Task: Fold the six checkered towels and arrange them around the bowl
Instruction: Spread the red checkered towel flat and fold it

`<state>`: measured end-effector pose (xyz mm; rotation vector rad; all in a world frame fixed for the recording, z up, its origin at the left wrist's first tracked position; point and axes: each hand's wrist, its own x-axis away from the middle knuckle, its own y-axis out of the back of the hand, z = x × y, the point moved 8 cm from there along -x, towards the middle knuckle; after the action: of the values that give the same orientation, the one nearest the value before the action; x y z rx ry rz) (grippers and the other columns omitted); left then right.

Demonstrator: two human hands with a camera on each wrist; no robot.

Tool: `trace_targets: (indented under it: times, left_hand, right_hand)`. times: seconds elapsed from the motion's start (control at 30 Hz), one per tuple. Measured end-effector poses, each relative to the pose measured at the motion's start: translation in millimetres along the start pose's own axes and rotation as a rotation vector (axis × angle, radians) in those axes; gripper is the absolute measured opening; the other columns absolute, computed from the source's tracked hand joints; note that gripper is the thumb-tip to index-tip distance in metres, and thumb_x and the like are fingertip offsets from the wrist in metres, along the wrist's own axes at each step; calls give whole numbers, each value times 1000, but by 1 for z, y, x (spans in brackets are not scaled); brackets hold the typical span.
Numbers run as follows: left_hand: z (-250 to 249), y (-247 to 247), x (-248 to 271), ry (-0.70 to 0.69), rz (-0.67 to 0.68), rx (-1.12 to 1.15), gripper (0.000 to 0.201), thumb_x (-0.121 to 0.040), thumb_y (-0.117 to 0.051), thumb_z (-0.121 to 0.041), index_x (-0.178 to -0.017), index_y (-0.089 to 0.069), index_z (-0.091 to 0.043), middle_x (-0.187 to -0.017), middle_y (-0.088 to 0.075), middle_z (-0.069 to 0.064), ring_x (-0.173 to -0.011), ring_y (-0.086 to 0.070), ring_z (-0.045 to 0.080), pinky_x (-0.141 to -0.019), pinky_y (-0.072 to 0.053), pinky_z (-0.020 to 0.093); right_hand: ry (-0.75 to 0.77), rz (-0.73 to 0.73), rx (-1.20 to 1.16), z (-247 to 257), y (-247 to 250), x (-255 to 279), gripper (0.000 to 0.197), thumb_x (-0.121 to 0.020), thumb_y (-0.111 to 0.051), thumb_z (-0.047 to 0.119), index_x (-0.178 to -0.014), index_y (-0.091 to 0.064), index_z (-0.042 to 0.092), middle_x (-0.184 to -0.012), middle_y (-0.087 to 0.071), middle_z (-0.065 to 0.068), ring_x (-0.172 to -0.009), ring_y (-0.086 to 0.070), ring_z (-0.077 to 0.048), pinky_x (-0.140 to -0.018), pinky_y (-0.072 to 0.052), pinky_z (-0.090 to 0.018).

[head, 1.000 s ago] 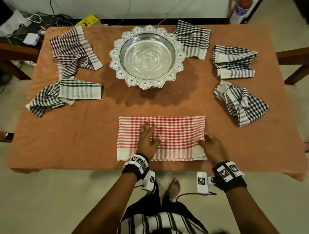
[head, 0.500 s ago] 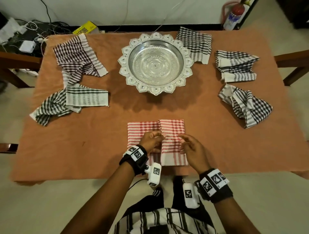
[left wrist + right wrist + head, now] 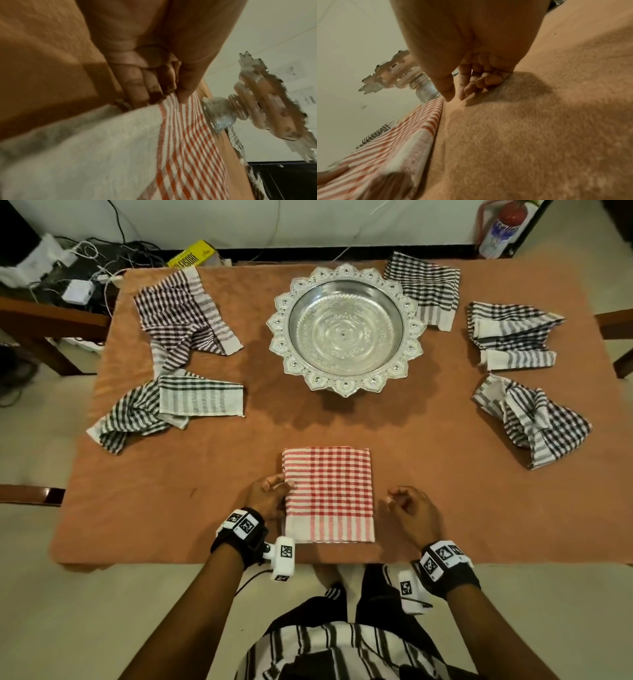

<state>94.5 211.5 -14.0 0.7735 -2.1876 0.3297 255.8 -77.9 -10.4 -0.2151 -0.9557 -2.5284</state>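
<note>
A red checkered towel lies folded into a near square at the table's near edge. My left hand pinches its left edge; the left wrist view shows the thumb on top of the red towel and the fingers curled beneath. My right hand rests just right of the towel, loosely curled and holding nothing, with its fingertips on the tablecloth. The silver scalloped bowl stands on its foot at the back centre. Several dark checkered towels lie unfolded or crumpled on both sides of it.
A maroon towel and a green-black one lie at the left. A black towel touches the bowl's right rim, and two navy ones lie at the right. The orange tablecloth covers the table. A fire extinguisher stands behind.
The red towel went from a wide rectangle to a half-width square. My right hand let go and drew off to the right. My left hand shifted from the towel's top to its left edge.
</note>
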Motion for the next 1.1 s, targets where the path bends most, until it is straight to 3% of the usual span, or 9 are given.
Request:
trace_targets:
  times: [0.17,0.33,0.4,0.47,0.57,0.63,0.73,0.93,1.1]
  left_hand:
    - [9,10,1,8,2,7,30,-89,-69,-15,-119,-66,-15,-110,-72,11,-95,-71,29,-78,-59,50]
    - [-5,23,10,-128,-98,4,26,-88,-68,-5,-110,-65,-19,-104,-71,7,-94,-68,28,-61,-60,39]
    - [-15,44,19,-349,-294,-229,19,-91,-64,-12,-106,-66,-24,-103,-71,2,-94,-68,25,-74,-60,43]
    - [-27,38,38,-633,-430,-660,23,-90,-54,-26,-109,-66,-21,-108,-70,1,-97,-65,24,-85,-54,38]
    - [-23,-30,47,-841,-288,-1064,41,-91,-43,-28,-126,-61,-15,-131,-61,7,-122,-55,26,-105,-42,38]
    - [-7,-58,34,-797,-212,-1209,48,-95,-43,-27,-141,-48,-13,-150,-44,7,-140,-38,25,-116,-25,39]
    - [13,-58,14,-697,-180,-1322,58,-99,-28,-39,-151,-32,-14,-158,-29,5,-147,-23,21,-120,-10,37]
    - [19,-47,11,-658,-173,-1358,68,-97,-30,-52,-154,-20,-16,-162,-15,2,-150,-9,16,-121,-8,39]
    - [22,-39,8,-592,-185,-1365,81,-95,-21,-65,-156,-7,-13,-164,0,4,-151,6,17,-122,-3,41]
  right_hand:
    - [50,17,42,0,-2,1,17,-87,-72,18,-104,-70,19,-98,-64,2,-82,-62,-10,-79,-54,-33]
    - [154,-11,231,24,3,10,22,-92,-58,34,-109,-67,23,-109,-63,3,-95,-61,-16,-86,-53,-42]
    - [303,-20,474,59,0,21,35,-95,-45,44,-114,-67,23,-115,-64,3,-103,-58,-18,-89,-48,-38]
    - [426,-49,500,99,-9,35,31,-96,-50,35,-117,-67,20,-117,-67,-1,-105,-60,-22,-89,-47,-37]
    - [517,42,538,131,-56,42,43,-89,-56,14,-132,-60,13,-132,-63,-7,-122,-58,-25,-105,-43,-40]
    - [497,158,580,124,-97,34,53,-89,-44,15,-141,-51,7,-145,-52,-12,-134,-49,-27,-115,-33,-42]
    - [422,261,589,100,-127,21,59,-96,-24,27,-149,-37,7,-157,-34,-12,-145,-34,-27,-120,-25,-43]
    - [367,190,714,75,-109,12,79,-97,-28,61,-157,-16,10,-164,-14,-9,-152,-13,-25,-123,-12,-45]
    - [281,152,732,58,-89,5,89,-95,-23,70,-157,-8,9,-165,-6,-11,-153,-2,-27,-124,-5,-46]
